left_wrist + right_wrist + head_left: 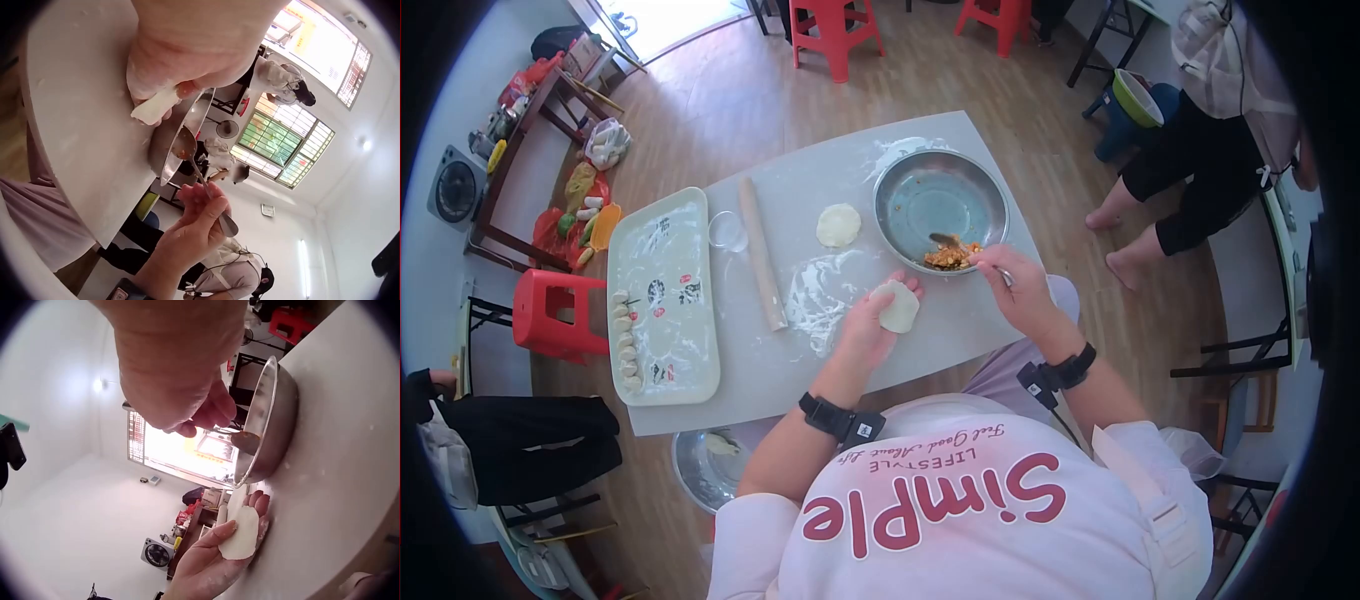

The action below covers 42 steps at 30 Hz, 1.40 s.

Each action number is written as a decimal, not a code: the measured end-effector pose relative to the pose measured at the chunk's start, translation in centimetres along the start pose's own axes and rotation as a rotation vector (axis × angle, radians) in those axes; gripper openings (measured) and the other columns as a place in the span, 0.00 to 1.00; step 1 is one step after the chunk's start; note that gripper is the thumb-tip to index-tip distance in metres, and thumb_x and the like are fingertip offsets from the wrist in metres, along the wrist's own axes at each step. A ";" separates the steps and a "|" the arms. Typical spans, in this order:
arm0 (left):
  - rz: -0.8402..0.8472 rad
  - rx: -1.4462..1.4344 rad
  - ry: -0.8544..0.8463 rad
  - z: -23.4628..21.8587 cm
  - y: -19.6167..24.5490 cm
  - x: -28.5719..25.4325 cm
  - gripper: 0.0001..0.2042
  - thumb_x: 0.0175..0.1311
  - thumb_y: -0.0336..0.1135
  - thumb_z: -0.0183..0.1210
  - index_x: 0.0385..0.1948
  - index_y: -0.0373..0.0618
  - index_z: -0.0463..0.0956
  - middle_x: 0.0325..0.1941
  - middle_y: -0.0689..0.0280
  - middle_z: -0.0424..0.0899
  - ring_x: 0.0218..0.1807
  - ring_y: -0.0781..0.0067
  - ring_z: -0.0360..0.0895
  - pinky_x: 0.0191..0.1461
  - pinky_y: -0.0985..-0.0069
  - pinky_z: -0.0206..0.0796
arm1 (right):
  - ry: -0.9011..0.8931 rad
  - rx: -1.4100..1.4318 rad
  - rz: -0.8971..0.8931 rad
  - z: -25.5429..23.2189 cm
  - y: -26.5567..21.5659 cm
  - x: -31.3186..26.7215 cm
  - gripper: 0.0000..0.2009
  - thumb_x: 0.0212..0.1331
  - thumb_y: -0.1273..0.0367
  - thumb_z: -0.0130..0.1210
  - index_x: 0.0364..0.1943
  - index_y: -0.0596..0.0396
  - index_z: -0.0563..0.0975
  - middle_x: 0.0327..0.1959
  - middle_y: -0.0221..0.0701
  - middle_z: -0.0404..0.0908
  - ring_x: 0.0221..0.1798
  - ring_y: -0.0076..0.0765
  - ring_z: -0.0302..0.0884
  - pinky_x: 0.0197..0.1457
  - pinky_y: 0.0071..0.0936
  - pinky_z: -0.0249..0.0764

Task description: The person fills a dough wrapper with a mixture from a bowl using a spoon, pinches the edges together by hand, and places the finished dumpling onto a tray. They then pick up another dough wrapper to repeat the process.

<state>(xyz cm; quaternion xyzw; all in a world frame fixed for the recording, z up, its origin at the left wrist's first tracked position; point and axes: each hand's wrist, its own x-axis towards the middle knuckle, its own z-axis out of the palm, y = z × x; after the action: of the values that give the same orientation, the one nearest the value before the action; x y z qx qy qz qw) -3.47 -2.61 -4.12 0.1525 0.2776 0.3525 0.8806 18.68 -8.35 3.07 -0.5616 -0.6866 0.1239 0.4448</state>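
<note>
My left hand (874,322) holds a round dough wrapper (899,308) just below the metal bowl (897,237); in the left wrist view the wrapper (156,107) lies across its fingers, thumb on the edge. In my right hand (1022,291) is a metal spoon; the left wrist view shows its handle (202,178) pinched between thumb and fingers. The spoon's tip is in the bowl by the orange-brown filling (950,256). Another flat wrapper (838,226) lies on the table.
A rolling pin (761,255) and a clear round ring (727,231) lie beside a floured tray (662,345) with several dumplings (627,352) along its left edge. Flour (821,297) covers part of the table (800,180). A second metal bowl (690,470) is below the near edge.
</note>
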 end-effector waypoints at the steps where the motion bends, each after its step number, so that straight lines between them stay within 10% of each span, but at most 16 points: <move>1: -0.013 -0.001 0.023 -0.1 0.0 0.0 0.25 0.67 0.29 0.47 0.64 0.32 0.54 0.63 0.49 0.67 0.65 0.51 0.66 0.68 0.62 0.60 | 0.000 0.001 0.000 0.0 -0.1 0.0 0.04 0.61 0.74 0.55 0.36 0.59 0.78 0.34 0.39 0.81 0.38 0.44 0.80 0.41 0.32 0.75; 31: -0.056 -0.098 0.101 -0.5 0.5 -0.5 0.17 0.74 0.38 0.39 0.58 0.38 0.64 0.60 0.54 0.71 0.64 0.57 0.68 0.67 0.62 0.60 | 0.184 0.322 0.266 2.3 1.3 -4.2 0.06 0.65 0.74 0.52 0.35 0.63 0.78 0.32 0.33 0.80 0.34 0.26 0.77 0.38 0.22 0.73; 42: -0.037 -0.132 0.054 -0.7 1.0 0.1 0.20 0.75 0.40 0.36 0.59 0.36 0.63 0.62 0.52 0.69 0.65 0.56 0.66 0.69 0.63 0.58 | 0.360 1.149 0.849 2.7 3.4 -1.5 0.12 0.69 0.65 0.47 0.39 0.61 0.76 0.31 0.34 0.79 0.31 0.30 0.79 0.37 0.27 0.79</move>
<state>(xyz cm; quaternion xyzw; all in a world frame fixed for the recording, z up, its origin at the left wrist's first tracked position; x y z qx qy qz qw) -4.40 -1.78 -4.29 0.0794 0.2804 0.3578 0.8872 18.83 -7.62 -1.49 -0.4689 -0.1532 0.5314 0.6887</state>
